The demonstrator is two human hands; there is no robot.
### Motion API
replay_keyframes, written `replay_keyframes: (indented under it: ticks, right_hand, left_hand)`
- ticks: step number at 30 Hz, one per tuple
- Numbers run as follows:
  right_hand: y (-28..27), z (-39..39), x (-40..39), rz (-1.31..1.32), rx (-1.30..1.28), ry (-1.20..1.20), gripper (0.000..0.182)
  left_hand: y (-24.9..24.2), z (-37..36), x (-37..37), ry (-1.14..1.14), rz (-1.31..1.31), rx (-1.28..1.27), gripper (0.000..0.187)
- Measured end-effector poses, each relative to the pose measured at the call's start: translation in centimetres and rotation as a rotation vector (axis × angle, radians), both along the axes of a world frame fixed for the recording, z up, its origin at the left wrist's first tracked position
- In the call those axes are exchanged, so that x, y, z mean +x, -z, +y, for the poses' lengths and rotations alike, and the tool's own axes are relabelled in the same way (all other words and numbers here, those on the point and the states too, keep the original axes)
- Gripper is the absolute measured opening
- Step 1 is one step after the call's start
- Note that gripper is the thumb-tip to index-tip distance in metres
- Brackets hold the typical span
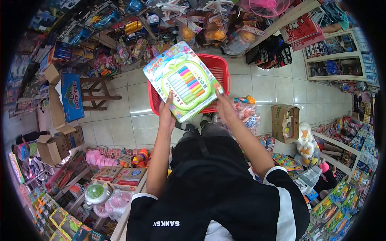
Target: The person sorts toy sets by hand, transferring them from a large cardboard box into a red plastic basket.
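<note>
A flat toy abacus pack (161, 67) is held tilted in front of me, its printed card showing a green frame with rows of coloured beads. My left hand (167, 113) is closed on its lower left edge, thumb on the front face. At the lower right corner, my right hand (225, 106) grips the same pack, its thumb near the edge and the other fingers mostly hidden. Below and behind the pack, a red plastic basket (227, 76) stands on the floor, partly covered by it.
Bagged toys (247, 114) lie on the tiles right of the basket. An open cardboard box (284, 123) and plush toys (306, 141) sit farther right. Left are a wooden stool (98, 94) and a blue-sided carton (72, 96). Toy-filled shelves surround the tiled floor (120, 127).
</note>
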State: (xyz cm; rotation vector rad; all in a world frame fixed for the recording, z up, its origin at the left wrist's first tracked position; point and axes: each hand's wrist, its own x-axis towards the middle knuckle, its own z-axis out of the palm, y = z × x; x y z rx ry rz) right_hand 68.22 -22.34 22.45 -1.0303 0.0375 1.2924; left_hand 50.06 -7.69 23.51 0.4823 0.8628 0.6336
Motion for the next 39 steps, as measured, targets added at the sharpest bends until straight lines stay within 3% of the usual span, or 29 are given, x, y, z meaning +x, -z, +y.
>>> replay_keyframes:
  ticks: [4,7,13,15,19,22,27,28,29,31,32,36,39]
  right_hand:
    - [-0.3,1.6,-1.0,-0.015,-0.059,0.214,0.044]
    - [4.1,2.0,1.9,-0.107,-0.022,0.111,0.053]
    - [5.4,3.8,4.7,0.003,-0.168,0.119,0.039]
    - [6.5,4.5,5.3,-0.015,-0.215,0.041,0.038]
    - [9.5,7.3,4.6,-0.07,-0.243,0.114,0.041]
    - [10.6,9.5,4.1,-0.166,-0.262,0.108,0.046]
    - [12.8,12.4,3.1,-0.41,-0.388,0.189,0.05]
    - [20.3,11.8,3.8,-0.472,-0.464,0.109,0.048]
    - [20.0,12.2,3.7,-0.47,-0.468,0.11,0.048]
    - [17.9,13.3,3.6,-0.669,-0.889,-0.052,0.049]
    - [17.1,13.7,4.0,-0.709,-0.97,-0.174,0.055]
    - [21.3,14.1,3.8,-0.917,-1.003,-0.402,0.067]
    - [19.6,15.5,4.8,-0.861,-0.947,-0.431,0.07]
  left_hand:
    - [1.1,-2.2,2.6,0.058,0.116,-0.015,0.045]
    - [1.3,-2.9,3.3,0.175,0.214,0.111,0.048]
    - [2.3,1.4,1.4,-0.212,0.259,0.138,0.042]
    - [3.4,3.2,0.7,-0.204,0.307,0.153,0.044]
    - [6.1,6.5,-0.3,-0.156,0.372,0.195,0.048]
    - [7.9,9.3,-1.7,0.045,0.685,0.226,0.049]
    - [12.4,11.8,-4.3,0.371,0.702,0.475,0.044]
    - [12.2,11.9,-4.3,0.509,0.731,0.422,0.043]
    - [12.3,12.3,-4.5,0.647,0.757,0.365,0.041]
    - [14.8,13.7,-5.3,0.696,0.677,0.343,0.04]
    - [15.1,14.3,-5.1,0.719,0.697,0.266,0.038]
    - [14.5,16.4,-4.0,0.779,0.689,0.209,0.038]
    - [14.0,19.0,-2.9,0.909,0.722,0.249,0.047]
